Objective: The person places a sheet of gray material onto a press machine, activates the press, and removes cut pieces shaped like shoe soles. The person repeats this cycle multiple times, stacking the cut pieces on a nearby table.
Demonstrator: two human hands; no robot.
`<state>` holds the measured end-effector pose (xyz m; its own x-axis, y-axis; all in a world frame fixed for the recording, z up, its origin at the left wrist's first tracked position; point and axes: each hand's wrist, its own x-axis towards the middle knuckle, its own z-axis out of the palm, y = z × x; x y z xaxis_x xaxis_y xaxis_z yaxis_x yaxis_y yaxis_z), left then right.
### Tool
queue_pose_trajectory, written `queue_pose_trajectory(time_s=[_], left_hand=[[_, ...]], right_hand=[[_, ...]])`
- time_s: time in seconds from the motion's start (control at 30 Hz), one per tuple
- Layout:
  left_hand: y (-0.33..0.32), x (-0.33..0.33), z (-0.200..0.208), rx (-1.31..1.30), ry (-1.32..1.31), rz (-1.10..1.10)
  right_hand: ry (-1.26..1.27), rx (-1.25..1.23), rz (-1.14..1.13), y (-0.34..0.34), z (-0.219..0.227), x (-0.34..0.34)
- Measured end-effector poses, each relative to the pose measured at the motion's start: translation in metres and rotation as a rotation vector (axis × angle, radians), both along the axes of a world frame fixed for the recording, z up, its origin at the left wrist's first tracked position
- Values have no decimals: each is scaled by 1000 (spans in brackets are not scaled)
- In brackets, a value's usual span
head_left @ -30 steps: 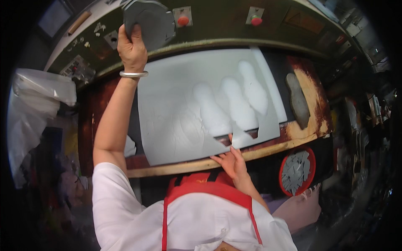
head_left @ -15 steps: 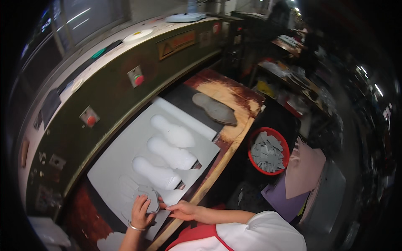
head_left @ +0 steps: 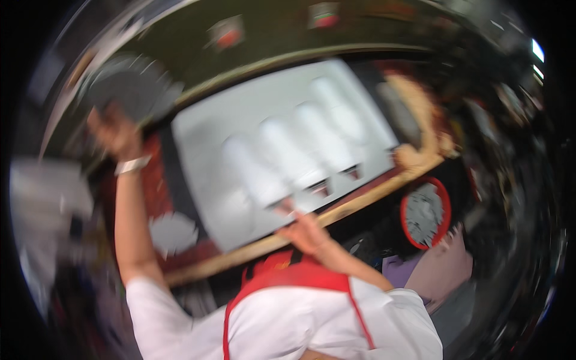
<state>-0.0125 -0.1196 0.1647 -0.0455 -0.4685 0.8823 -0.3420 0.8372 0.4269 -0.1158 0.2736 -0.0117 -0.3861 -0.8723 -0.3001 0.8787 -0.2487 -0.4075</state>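
In the head view, the left hand [head_left: 117, 135], with a pale bangle [head_left: 132, 164] at its wrist, is raised toward the green machine beam [head_left: 273, 42]. Its fingers close on the near edge of a grey, roundish slab [head_left: 129, 84], which extends beyond the fingertips; motion blur hides how tightly they press. The right hand [head_left: 309, 234] is at the near edge of the large grey sheet [head_left: 201, 132], its fingers slightly parted beside the leftmost dark notch [head_left: 277, 204]. I cannot tell whether they pinch the sheet or only touch it.

The sheet lies on the desk [head_left: 360, 205], beyond the right fingers and to the right of the left hand, and bears a row of pale sole-shaped areas [head_left: 288, 150]. A grey offcut [head_left: 173, 233] lies left of the sheet, and a red basin [head_left: 446, 207] of grey scraps [head_left: 424, 217] stands near the desk's right end.
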Motion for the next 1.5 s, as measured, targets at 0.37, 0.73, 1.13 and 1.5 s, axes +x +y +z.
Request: queue_pose_trajectory(time_s=[0.37,0.73,1.13,1.5], left_hand=[[140,78,-150,-127,-976,-956],[156,61,-143,745,-447,-874],[30,139,22,246,631,-284],[136,208,-131,39,-846,3]], right_hand=[[34,299,394,-29,4,27],[2,-95,477,-63,37,18],[324,423,693,45,43,-70],[1415,940,-260,99,-7,-259]])
